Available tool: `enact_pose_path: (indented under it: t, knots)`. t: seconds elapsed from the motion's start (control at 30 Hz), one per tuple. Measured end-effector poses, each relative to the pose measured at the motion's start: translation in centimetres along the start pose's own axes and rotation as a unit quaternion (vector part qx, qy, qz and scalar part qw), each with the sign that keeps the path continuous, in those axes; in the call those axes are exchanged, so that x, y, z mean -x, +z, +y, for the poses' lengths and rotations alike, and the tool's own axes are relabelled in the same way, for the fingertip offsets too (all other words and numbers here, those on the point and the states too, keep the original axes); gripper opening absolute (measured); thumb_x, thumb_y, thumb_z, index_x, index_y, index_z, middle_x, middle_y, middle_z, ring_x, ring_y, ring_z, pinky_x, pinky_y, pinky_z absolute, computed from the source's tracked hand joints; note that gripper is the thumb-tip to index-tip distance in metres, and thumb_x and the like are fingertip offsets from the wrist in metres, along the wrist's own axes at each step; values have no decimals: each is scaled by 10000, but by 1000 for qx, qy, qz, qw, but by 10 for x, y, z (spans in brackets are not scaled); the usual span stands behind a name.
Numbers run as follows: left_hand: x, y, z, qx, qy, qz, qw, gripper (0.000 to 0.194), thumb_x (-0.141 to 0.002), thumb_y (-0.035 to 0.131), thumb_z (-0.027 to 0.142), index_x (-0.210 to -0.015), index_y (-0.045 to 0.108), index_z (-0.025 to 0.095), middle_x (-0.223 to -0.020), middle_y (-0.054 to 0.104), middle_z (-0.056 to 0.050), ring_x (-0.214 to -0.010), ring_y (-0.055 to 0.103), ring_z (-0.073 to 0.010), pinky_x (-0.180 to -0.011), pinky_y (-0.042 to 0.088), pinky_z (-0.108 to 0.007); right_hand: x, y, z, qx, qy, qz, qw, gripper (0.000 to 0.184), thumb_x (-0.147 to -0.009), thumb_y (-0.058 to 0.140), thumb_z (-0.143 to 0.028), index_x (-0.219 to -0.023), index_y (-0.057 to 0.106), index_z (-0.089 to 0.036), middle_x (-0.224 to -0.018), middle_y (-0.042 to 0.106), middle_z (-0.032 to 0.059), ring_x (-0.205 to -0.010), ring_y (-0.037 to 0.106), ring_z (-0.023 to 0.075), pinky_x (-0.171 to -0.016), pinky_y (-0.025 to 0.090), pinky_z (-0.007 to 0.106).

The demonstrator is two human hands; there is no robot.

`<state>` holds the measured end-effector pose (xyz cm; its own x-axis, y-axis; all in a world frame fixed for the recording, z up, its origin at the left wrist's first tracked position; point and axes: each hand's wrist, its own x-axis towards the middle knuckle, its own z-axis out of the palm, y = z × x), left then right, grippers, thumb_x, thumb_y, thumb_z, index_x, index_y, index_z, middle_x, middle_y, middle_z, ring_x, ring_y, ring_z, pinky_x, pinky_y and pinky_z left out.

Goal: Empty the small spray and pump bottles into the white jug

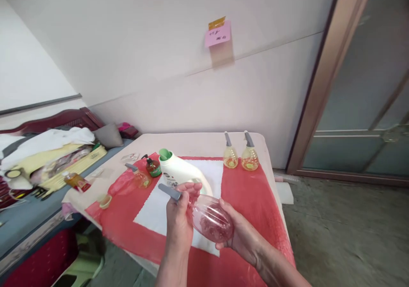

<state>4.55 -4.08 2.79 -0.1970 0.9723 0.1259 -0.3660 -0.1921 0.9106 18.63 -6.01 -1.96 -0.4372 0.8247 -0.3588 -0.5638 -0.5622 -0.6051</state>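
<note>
jug point(179, 172) on cloth point(255, 193) ctr | 2 spray btls point(240, 156) at 1 o'clock behind | small btls point(145, 173) at 10 | held btl point(211, 221) at 6, in front of jug

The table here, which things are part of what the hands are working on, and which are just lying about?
In hand:
- clear empty bottle with grey nozzle cap, held tilted by left hand and right hand
- white jug with green cap, just behind

Lying about:
- two filled nozzle bottles
- small brown pump bottle
- pink wall note
- bedside clutter
</note>
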Motion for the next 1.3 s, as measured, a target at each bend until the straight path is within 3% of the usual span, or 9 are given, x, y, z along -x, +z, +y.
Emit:
enact_pose_path:
  t: [0.1,0.2,0.37,0.43,0.53,0.63,0.83,1.07,1.3]
  knots:
    - [-7,-10,3,-13,-34,41,998,330,-716,781,432,-834,730,127,-922,744,-132,-892,673,-233,-832,499,-333,-10,6,12,33,3,-15,999,558,-835,547,-651,-1142,609,-189,-897,683,80,-657,642,169,-433,479,228]
    - [-10,-15,1,-15,-44,121,992,293,-712,776,399,-762,727,114,-845,747,-122,-820,683,-222,-789,503,-319,-15,9,25,123,-138,24,982,537,-783,647,-615,-1141,558,-226,-1100,651,104,-951,653,246,-678,559,332]
    - [-12,-17,2,73,-34,174,981,264,-731,752,385,-708,635,149,-770,742,-107,-739,688,-214,-736,522,-338,-12,7,40,341,-444,116,821,768,-641,848,-435,-1282,447,-303,-1365,484,99,-1302,424,327,-1089,350,533]
    - [-13,-18,6,80,-16,185,979,264,-735,747,381,-700,608,160,-735,736,-91,-715,684,-205,-717,520,-328,-10,8,37,306,-403,75,859,705,-723,773,-508,-1317,446,-313,-1412,460,92,-1319,417,316,-1086,359,515]
    - [-12,-21,10,66,2,160,985,257,-733,746,370,-683,603,162,-719,730,-81,-724,689,-209,-718,518,-323,-8,8,27,134,-181,-25,974,585,-893,454,-661,-1355,442,-301,-1395,506,113,-1149,585,278,-834,533,416]
    - [-11,-20,9,48,5,118,992,250,-731,748,364,-681,612,159,-731,730,-81,-737,693,-216,-735,517,-331,-7,7,18,26,-21,-93,995,625,-899,389,-692,-1311,499,-236,-1261,600,150,-894,681,243,-558,505,286]
    - [-14,-15,4,66,5,171,983,277,-747,730,398,-688,590,167,-681,713,-48,-688,687,-200,-746,521,-341,1,8,12,68,-196,-57,977,658,-655,852,-263,-1226,532,-327,-1243,602,24,-1132,574,213,-889,493,315]
    - [-14,-8,4,34,38,137,989,265,-751,733,385,-703,591,166,-685,708,-54,-701,686,-207,-759,521,-351,-1,3,9,-11,-18,-116,993,628,-882,436,-693,-1319,484,-245,-1201,627,135,-833,692,221,-579,523,293]
    - [-15,-12,5,68,33,176,982,293,-759,731,408,-694,569,173,-655,686,-30,-723,680,-201,-765,517,-349,2,8,12,-35,-159,-120,979,644,-679,834,-294,-1242,522,-328,-1321,562,33,-1127,599,239,-909,494,371]
